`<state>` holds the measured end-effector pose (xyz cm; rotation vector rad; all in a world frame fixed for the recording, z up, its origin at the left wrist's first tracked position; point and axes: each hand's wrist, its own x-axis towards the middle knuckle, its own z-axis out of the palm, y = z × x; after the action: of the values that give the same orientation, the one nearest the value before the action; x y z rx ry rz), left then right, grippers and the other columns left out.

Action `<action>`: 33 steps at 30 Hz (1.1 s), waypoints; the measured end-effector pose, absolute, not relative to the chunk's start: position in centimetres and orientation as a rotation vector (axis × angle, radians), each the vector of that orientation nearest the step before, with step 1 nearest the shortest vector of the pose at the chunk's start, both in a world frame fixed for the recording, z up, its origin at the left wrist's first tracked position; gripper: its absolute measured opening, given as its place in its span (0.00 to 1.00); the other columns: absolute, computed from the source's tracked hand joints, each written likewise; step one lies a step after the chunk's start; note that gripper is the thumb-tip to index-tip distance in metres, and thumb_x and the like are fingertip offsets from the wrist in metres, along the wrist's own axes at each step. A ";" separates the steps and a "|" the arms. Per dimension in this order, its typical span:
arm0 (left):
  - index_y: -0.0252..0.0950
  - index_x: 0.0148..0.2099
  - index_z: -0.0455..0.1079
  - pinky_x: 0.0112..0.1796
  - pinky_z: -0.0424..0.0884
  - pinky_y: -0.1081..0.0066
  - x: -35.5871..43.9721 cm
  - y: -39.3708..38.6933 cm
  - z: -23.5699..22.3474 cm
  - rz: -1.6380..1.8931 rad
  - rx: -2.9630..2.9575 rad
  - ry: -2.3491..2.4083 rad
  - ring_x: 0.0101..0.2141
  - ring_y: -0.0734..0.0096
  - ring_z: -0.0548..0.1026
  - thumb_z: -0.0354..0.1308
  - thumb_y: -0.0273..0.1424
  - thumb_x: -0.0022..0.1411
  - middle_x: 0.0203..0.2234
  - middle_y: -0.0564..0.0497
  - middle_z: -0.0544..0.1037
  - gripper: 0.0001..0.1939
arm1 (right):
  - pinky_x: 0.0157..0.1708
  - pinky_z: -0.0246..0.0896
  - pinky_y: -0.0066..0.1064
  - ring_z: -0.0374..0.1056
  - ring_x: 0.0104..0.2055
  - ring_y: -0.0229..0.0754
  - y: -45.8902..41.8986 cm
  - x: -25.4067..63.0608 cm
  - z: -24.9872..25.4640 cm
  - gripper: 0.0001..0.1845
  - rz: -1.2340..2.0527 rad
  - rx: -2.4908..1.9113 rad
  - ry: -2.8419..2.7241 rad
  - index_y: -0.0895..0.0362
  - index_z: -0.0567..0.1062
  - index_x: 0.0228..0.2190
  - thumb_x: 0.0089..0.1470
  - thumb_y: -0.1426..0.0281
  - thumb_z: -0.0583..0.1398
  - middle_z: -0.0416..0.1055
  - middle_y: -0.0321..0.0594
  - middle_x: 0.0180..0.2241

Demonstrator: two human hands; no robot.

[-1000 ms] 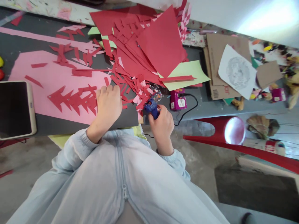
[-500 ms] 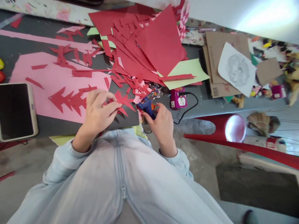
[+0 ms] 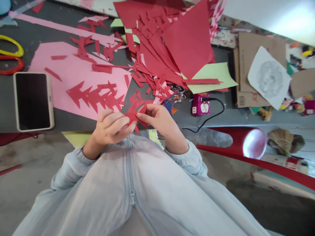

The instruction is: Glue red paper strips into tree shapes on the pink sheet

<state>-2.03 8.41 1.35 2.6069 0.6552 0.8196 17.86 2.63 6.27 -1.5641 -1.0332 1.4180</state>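
Between my two hands is a red paper cutout [image 3: 133,113] with pointed ends, held just above the table's front edge. My left hand [image 3: 112,126] is closed, pinching its lower left side. The fingers of my right hand [image 3: 159,119] pinch its right side. Behind my right hand lies a blue glue gun [image 3: 168,106], its handle mostly hidden. Left of my hands, a chain of red arrow-shaped paper pieces [image 3: 94,98] with small pale dots rests on a pink paper sheet [image 3: 46,55].
A phone [image 3: 33,101] and scissors with yellow and red handles [image 3: 12,64] lie at the left. Red paper sheets and scraps [image 3: 189,39] pile up at the back. A purple box [image 3: 200,105] with a black cable stands right, near cardboard [image 3: 251,65].
My right hand has let go of the glue gun and moved left to the red cutout. My left hand has lowered slightly with the cutout. The view has shifted left.
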 end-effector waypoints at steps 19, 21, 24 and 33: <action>0.38 0.53 0.75 0.49 0.72 0.53 -3.9 8.6 -0.2 0.599 2.731 1.065 0.51 0.53 0.75 0.52 0.31 0.69 0.47 0.40 0.80 0.15 | 0.23 0.43 0.30 0.50 0.22 0.35 7.0 17.8 2.1 0.20 0.892 -2.053 -1.312 0.53 0.62 0.16 0.50 0.64 0.64 0.53 0.28 0.16; 0.37 0.54 0.75 0.49 0.72 0.53 -3.8 8.6 -0.4 0.582 2.751 1.057 0.51 0.52 0.75 0.52 0.32 0.69 0.47 0.40 0.80 0.16 | 0.23 0.44 0.30 0.51 0.22 0.35 7.1 17.8 1.8 0.18 0.882 -2.058 -1.312 0.53 0.63 0.16 0.50 0.64 0.64 0.54 0.29 0.16; 0.38 0.55 0.74 0.49 0.71 0.53 -3.7 8.6 -0.4 0.568 2.775 1.058 0.50 0.51 0.75 0.53 0.34 0.69 0.48 0.39 0.79 0.16 | 0.24 0.48 0.30 0.55 0.23 0.37 7.2 17.8 1.4 0.14 0.870 -2.045 -1.304 0.54 0.68 0.19 0.50 0.64 0.63 0.60 0.31 0.17; 0.40 0.62 0.70 0.50 0.68 0.49 -3.3 8.6 -0.1 0.448 2.728 1.040 0.50 0.48 0.73 0.53 0.39 0.69 0.50 0.36 0.76 0.22 | 0.26 0.55 0.30 0.63 0.26 0.39 6.9 17.7 1.1 0.10 0.942 -2.015 -1.197 0.57 0.74 0.24 0.49 0.64 0.62 0.68 0.34 0.20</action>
<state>-3.27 8.58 -0.07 2.7276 1.0405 0.4479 17.65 6.90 1.11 -2.0148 -1.1967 0.9419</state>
